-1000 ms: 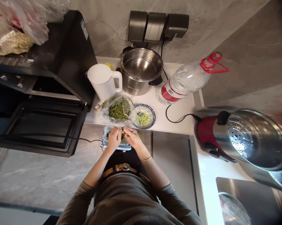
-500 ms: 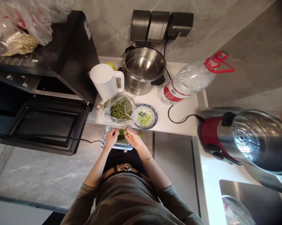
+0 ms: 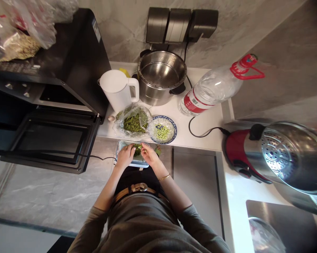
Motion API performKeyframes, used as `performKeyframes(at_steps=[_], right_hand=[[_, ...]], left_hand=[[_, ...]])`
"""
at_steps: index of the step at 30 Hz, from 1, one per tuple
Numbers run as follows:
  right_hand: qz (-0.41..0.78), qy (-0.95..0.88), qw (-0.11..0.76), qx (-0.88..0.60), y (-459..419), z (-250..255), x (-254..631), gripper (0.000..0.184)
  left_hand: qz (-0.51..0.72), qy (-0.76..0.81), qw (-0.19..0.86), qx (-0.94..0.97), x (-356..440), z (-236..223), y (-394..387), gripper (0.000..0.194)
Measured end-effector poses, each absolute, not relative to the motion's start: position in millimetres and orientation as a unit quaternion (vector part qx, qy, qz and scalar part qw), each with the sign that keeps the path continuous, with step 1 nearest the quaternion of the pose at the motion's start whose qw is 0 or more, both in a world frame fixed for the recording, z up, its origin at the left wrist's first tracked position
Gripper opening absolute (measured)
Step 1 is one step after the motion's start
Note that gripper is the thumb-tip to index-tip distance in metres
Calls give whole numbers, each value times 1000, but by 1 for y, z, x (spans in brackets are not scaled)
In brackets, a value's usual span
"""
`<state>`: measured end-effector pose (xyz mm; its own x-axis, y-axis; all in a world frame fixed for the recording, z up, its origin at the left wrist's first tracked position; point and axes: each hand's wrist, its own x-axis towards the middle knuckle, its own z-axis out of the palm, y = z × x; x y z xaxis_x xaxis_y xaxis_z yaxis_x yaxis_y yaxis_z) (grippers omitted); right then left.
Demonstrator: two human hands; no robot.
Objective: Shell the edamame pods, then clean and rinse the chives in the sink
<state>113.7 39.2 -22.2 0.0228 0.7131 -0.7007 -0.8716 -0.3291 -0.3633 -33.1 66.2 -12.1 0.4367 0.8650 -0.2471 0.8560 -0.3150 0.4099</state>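
Observation:
My left hand point(image 3: 125, 156) and my right hand point(image 3: 150, 155) are close together over a shallow bin point(image 3: 140, 163) at the counter's front edge. Both are closed, fingertips pinching a green edamame pod point(image 3: 138, 146) between them; the fingers partly hide it. More green pods or shells lie in the bin below. Just beyond, on the counter, an open clear plastic bag point(image 3: 118, 127) is full of edamame pods point(image 3: 134, 123). To its right, a blue-rimmed plate point(image 3: 175, 130) carries shelled green beans point(image 3: 163, 132).
Behind the bag stand a white jug point(image 3: 116, 89) and a steel pot point(image 3: 158, 93). A large water bottle point(image 3: 213, 91) leans at the right, near a red-based steamer point(image 3: 237, 151) and its cord. At left, the oven door point(image 3: 52, 140) hangs open.
My left fingers have moved slightly right, closer to the right hand. My right fingers have dipped a little lower over the bin. The bag and the plate stay put.

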Motion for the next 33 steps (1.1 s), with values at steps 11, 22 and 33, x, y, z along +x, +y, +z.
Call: performKeyframes(at_steps=[11,22,33], right_hand=[[638,81,652,-401,41,-12,95,24],[583,44,684,-437,42,5,89,23],[603,-67,671,-426,44,16,98,25]], left_hand=[[131,502,220,826,-5,-12,63,23],[311,568,403,647,27,8,52,28],[344,541,583,499,20,13,75,41]])
